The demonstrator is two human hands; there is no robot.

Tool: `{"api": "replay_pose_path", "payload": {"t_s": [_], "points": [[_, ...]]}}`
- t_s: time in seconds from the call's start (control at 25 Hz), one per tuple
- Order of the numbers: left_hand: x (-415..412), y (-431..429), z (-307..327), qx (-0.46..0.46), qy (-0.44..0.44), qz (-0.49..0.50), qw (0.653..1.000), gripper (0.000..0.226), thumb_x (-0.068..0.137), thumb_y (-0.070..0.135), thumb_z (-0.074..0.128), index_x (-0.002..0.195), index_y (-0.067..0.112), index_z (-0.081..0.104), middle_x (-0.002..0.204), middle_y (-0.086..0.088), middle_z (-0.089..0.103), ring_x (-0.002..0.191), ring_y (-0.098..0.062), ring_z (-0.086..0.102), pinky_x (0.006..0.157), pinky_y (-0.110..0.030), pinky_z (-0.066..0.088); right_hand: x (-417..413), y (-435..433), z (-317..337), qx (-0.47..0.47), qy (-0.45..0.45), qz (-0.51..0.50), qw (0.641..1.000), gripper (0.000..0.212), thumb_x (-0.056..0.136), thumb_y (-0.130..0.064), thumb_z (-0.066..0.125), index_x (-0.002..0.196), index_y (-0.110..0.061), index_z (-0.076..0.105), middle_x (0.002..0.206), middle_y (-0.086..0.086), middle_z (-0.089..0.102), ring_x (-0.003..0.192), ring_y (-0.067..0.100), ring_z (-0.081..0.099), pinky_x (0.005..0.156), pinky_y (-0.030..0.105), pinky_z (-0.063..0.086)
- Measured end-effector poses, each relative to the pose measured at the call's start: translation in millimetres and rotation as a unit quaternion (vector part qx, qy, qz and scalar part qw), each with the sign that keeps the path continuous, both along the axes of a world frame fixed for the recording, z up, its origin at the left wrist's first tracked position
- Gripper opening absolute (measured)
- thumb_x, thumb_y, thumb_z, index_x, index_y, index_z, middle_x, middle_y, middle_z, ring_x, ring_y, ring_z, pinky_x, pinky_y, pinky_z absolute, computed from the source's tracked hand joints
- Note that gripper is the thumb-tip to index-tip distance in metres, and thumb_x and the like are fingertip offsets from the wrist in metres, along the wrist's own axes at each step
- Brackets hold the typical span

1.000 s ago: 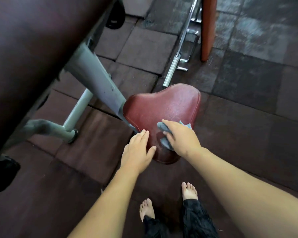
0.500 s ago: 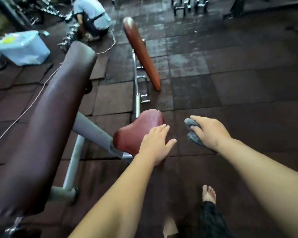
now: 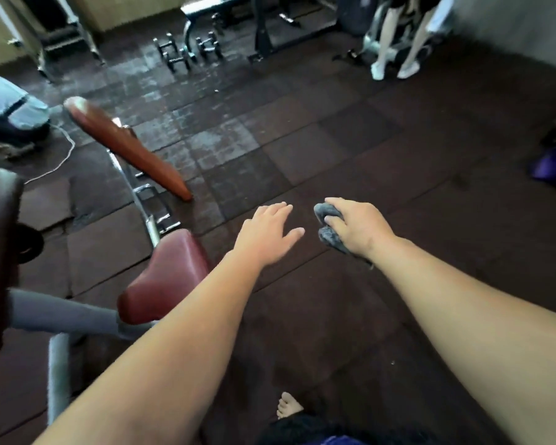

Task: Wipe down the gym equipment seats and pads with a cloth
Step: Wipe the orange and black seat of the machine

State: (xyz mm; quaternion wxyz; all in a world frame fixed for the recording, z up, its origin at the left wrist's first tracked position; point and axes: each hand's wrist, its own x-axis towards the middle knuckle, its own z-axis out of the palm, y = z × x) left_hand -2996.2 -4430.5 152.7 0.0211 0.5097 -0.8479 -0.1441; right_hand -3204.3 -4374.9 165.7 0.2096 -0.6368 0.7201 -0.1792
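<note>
Both hands have lifted clear of the red seat (image 3: 170, 277) since the earlier frames, when the cloth was pressed on it. With the seat as landmark, the left hand (image 3: 267, 234) hovers up and to its right, fingers spread and holding nothing. Further right of the seat, the right hand (image 3: 358, 228) has its grip bunched around the grey cloth (image 3: 326, 228), which bulges out on the side facing the seat, above the dark floor (image 3: 334, 149).
</note>
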Motion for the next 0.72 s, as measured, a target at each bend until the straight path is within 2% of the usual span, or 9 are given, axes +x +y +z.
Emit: {"api": "replay_pose_path", "payload": {"t_s": [0.36, 0.6, 0.72], "points": [[-252.4, 96.1, 27.1, -0.013, 0.016, -0.191, 0.981, 0.067, 0.099, 0.061, 0.047, 0.156, 0.026, 0.039, 0.163, 0.009, 0.035, 0.15, -0.018, 0.027, 0.111, -0.051, 0.04, -227.0, 188.6, 33.7, -0.004, 0.011, -0.203, 0.979, 0.043, 0.1, -0.026, 0.054, 0.142, -0.02, 0.055, 0.135, 0.009, 0.065, 0.125, 0.032, 0.058, 0.105, 0.04, 0.043], [-423.3, 191.0, 37.2, -0.01, 0.039, -0.35, 0.936, 0.065, 0.099, 0.06, 0.048, 0.154, 0.026, 0.042, 0.161, 0.008, 0.039, 0.148, -0.018, 0.03, 0.113, -0.049, 0.04, -340.1, 333.6, 47.0, -0.017, 0.014, -0.354, 0.935, 0.02, 0.097, -0.026, 0.054, 0.113, -0.019, 0.063, 0.108, 0.005, 0.071, 0.103, 0.031, 0.064, 0.091, 0.044, 0.049], [-497.2, 237.2, 39.3, -0.008, 0.028, -0.432, 0.902, 0.066, 0.099, 0.061, 0.047, 0.154, 0.026, 0.041, 0.161, 0.008, 0.038, 0.148, -0.018, 0.03, 0.113, -0.05, 0.04, -374.9, 397.8, 49.9, -0.026, 0.009, -0.433, 0.901, 0.02, 0.096, -0.024, 0.054, 0.113, -0.016, 0.063, 0.107, 0.007, 0.071, 0.102, 0.031, 0.064, 0.09, 0.043, 0.049]]}}
